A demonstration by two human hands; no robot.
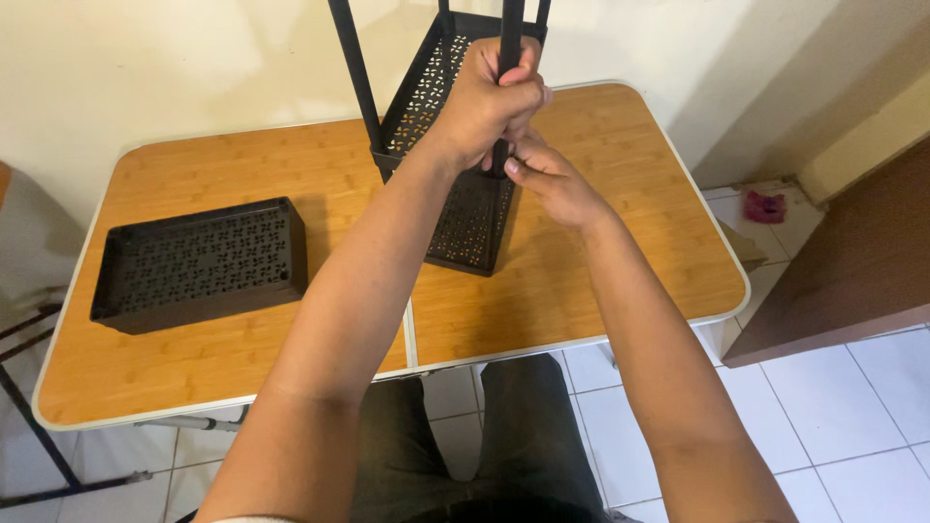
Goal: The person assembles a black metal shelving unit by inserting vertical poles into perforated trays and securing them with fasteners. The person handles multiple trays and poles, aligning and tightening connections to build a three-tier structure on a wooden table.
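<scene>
At the far left edge, thin dark metal legs [24, 387] of some other piece of furniture stand on the white tiled floor [852, 387]. On the left half of the folding table [223, 368], with its wood-look top and pale rim, a loose black perforated plastic tray [199, 261] lies flat and upright, well apart from both hands and not joined to anything.

Toward the middle of the table stands the partly built rack: a second black perforated tray [470, 218] rests on the tabletop with black upright poles rising from its corners, and a higher tray [436, 82] already sits on those poles. One corner pole [354, 68] at the left of the rack is free of any hand. The left hand [489, 102] is clamped in a fist around the front pole [511, 34], above the lower tray's near corner. Just below and to the right, the right hand [552, 184] is closed with thumb and fingertips pinched at the base of that same pole, where it meets the tray's corner; the two hands are touching.

By the look of it, the assembly is about midway: two tiers stand on their poles, this pole seems not yet seated for good, and the loose tray on the left is left to mount.

At the far right, a pink crumpled cloth [765, 205] lies on the floor near the wall, beside a brown wooden panel [843, 281]
</scene>
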